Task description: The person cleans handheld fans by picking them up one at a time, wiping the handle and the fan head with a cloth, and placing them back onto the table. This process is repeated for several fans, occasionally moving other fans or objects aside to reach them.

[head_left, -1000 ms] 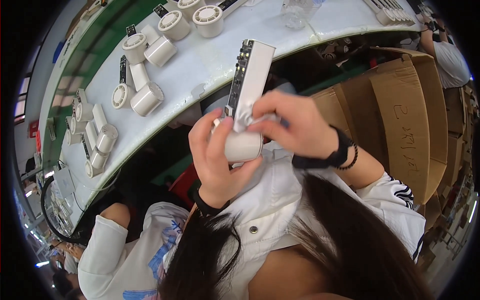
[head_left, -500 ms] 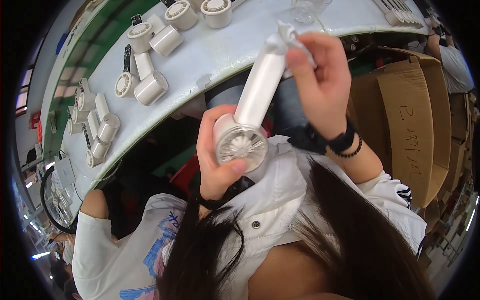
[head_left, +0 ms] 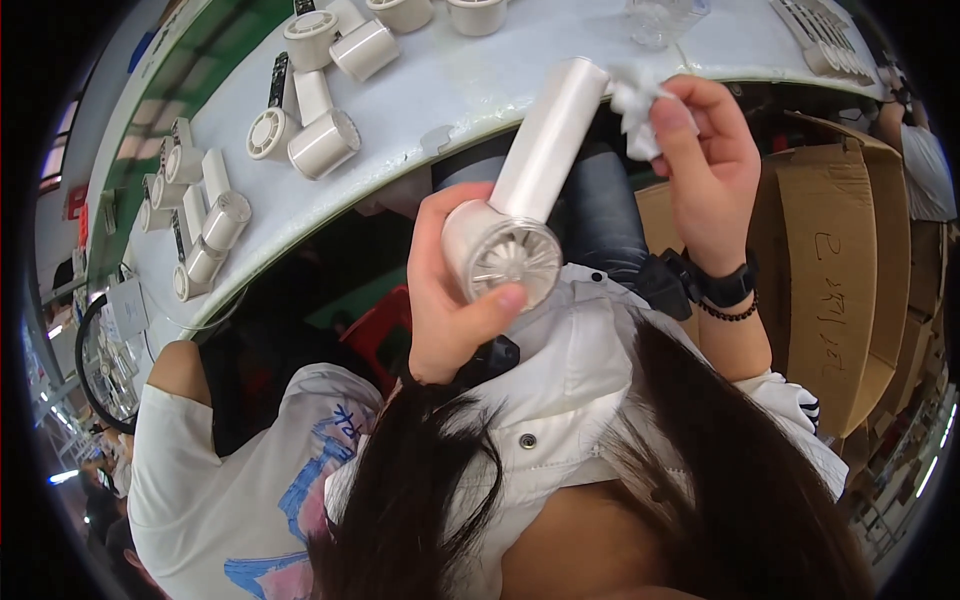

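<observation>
My left hand (head_left: 452, 300) is wrapped round the head of a white handheld fan (head_left: 545, 150), thumb on the rim of its clear, vaned front. The fan's handle points up and away, tilted a little right, above my lap. To the right of the handle's end, my right hand (head_left: 705, 165) pinches a crumpled white cloth or tissue (head_left: 636, 108) between thumb and fingers. The cloth is close to the handle's tip but looks apart from it.
A white curved table (head_left: 420, 110) bears several similar fan parts (head_left: 325, 143) at the left and back. A clear plastic container (head_left: 665, 18) and a row of white parts (head_left: 820, 40) lie farther right. An open cardboard box (head_left: 840, 270) stands at right; a person in a white shirt (head_left: 190, 480) is at left.
My right hand has pulled the cloth off the handle's tip, moving right and slightly nearer. The fan has shifted a little right and up, still in my left hand.
</observation>
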